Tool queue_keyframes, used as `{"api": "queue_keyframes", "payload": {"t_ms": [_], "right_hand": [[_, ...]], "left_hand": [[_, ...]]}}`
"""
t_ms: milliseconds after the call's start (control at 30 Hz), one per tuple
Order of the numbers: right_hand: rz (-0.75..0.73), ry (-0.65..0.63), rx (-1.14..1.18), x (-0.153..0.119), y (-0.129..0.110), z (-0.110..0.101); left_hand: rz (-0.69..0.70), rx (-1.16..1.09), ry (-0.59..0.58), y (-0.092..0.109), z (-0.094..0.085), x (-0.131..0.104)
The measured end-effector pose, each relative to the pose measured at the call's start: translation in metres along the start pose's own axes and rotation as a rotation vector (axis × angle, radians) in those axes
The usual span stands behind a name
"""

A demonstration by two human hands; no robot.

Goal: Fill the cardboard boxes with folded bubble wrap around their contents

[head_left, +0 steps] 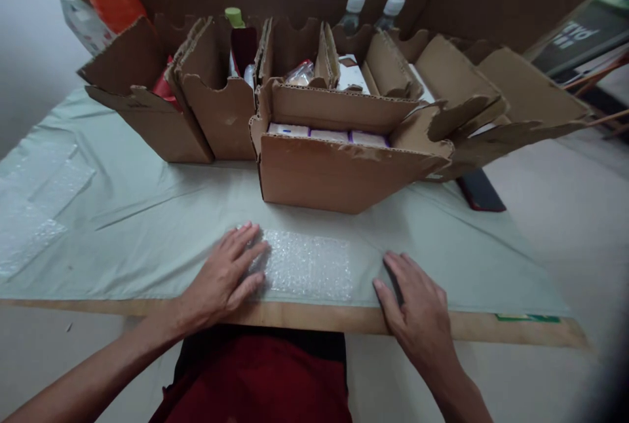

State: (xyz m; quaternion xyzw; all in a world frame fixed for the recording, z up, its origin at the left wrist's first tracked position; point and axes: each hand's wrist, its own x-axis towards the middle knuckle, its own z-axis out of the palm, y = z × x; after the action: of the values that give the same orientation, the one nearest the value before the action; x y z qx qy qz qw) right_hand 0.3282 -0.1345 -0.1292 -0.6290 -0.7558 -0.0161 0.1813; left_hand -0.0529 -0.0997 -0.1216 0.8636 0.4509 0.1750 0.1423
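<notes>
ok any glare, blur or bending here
Head view, centre: small glints on the bubble wrap; head view, upper right: white lettering looks blurred; head view, lower right: darkened corner; head view, left: the leftmost box leans outward, perhaps lens distortion.

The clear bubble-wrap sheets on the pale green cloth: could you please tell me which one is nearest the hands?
The rectangular clear bubble-wrap sheet between the left hand and right hand; the other sheets lie together at the far left.
</notes>
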Motion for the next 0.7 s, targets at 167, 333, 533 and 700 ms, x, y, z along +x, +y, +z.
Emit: {"api": "queue_keyframes", "payload": {"t_ms": [167, 333, 533, 700], "right_hand": [[-0.034, -0.018, 0.115, 0.049, -0.029, 0.013], [-0.062, -0.035, 0.336, 0.063, -0.055, 0.019], [0.338, 0.010, 0.732, 0.041, -0.054, -0.015], [0.478, -0.087, 0.807, 0.050, -0.049, -0.009]], "left_hand": [[-0.110, 0.104, 0.033, -0.015, -0.008, 0.028], [-0.147, 0.003, 0.014, -0.011, -0.009, 0.043], [-0.396, -0.569, 0.144, 0.020, -0.036, 0.027], [-0.532, -0.777, 0.187, 0.013, -0.036, 0.024]]}}
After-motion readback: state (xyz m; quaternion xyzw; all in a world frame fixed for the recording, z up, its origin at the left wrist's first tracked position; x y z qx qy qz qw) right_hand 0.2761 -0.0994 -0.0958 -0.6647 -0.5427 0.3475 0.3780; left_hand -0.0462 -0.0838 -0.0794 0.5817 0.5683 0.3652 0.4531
